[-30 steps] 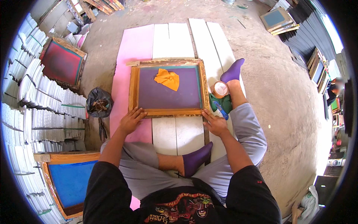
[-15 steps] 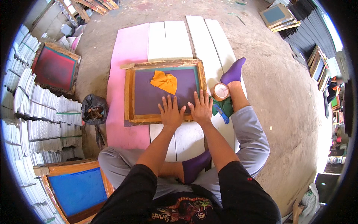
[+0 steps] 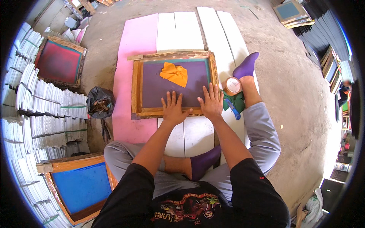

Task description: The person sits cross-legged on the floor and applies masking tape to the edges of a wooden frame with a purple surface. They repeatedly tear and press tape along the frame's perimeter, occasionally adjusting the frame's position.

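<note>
A screen-printing frame [image 3: 137, 83] with a wooden border and a dark purple panel [image 3: 153, 85] lies on the boards in front of me. My left hand [image 3: 174, 110] rests over its near edge, fingers spread and reaching onto the panel. Further right, my right hand [image 3: 211, 102] lies flat across the near right corner with its fingers apart. Neither hand holds anything. A crumpled orange cloth [image 3: 175, 74] sits on the panel beyond my fingertips. Beside the right hand are a roll of brown tape [image 3: 232, 86], a dark green cloth [image 3: 239, 101] and a blue utility knife [image 3: 232, 109].
White boards [image 3: 178, 36] and a pink board [image 3: 131, 49] form the low surface under the frame. Left are stacks of white sheets [image 3: 53, 100], a black plastic bag [image 3: 101, 102], a red-panelled frame [image 3: 59, 60] and a blue-panelled frame [image 3: 81, 186]. More frames [image 3: 292, 15] lie far right.
The whole view has shifted, so the scene sits slightly higher and further right. My hands stay at the frame's near edge, with the left fingers spread a little wider.
</note>
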